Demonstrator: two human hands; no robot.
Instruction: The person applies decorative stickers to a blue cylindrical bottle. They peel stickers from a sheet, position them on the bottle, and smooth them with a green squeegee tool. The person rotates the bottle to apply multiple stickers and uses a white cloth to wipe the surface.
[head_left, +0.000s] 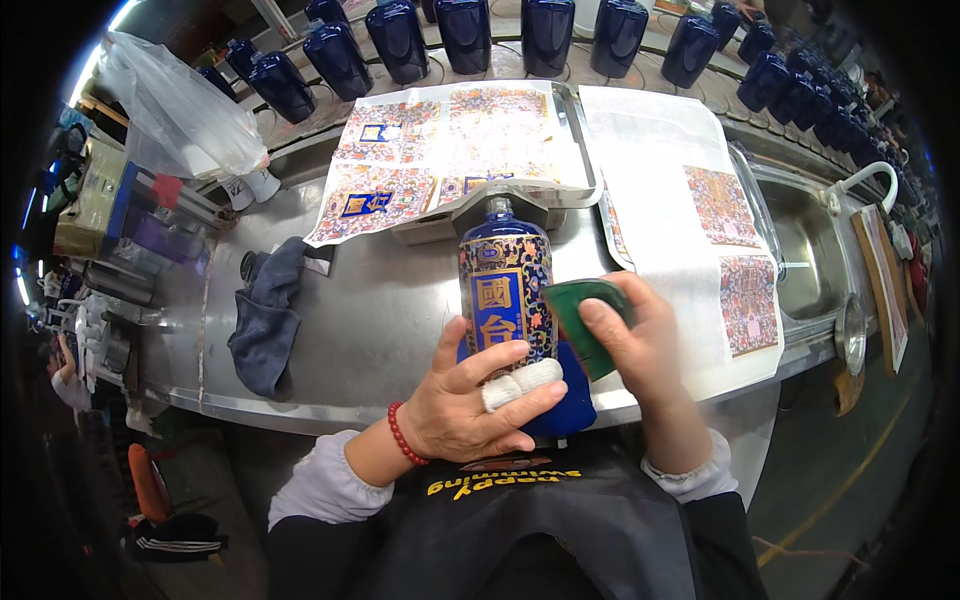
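In front of me a dark blue glass bottle (507, 262) stands or leans slightly, wrapped in a colourful floral decal with gold characters on a blue panel. My left hand (462, 408) is closed around its lower part; one finger wears a white cloth wrap. Pinched between the thumb and fingers of my right hand (640, 335) is a flat green scraper (588, 318), its edge at the bottle's right side. Whether the edge touches the decal I cannot tell. Beneath and beside the bottle shows something bright blue (572, 400), partly hidden by my hands.
Printed decal sheets (385, 165) lie beyond the bottle, with a white-backed stack (650, 190) to their right. A crumpled dark blue cloth (268, 320) rests on the steel table (350, 345). Several blue bottles (465, 35) line the far side. A sink (805, 255) is at right.
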